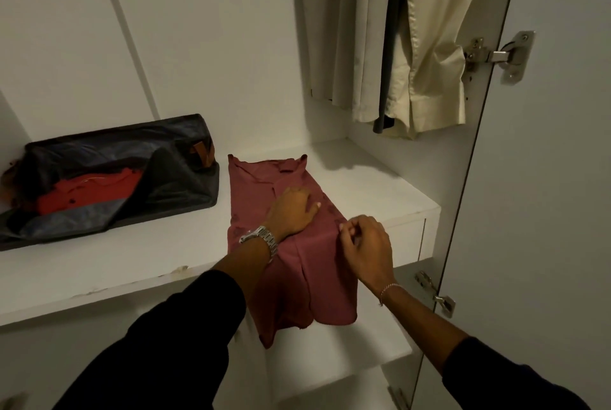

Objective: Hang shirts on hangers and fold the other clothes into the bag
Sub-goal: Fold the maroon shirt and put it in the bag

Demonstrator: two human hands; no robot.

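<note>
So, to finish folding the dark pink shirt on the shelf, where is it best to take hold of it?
Probably at the hem of the dark pink shirt, the part hanging loose over the front edge of the shelf. Come from below and in front, pinching both lower corners, then lift up over the left hand that presses the middle flat.

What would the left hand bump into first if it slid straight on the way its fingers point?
The left hand lies flat on the shirt, fingers pointing right. It would probably cross the shirt's edge onto bare shelf; nothing else shows in that line.

One bag [185,158], two hands, two folded shirts
</note>
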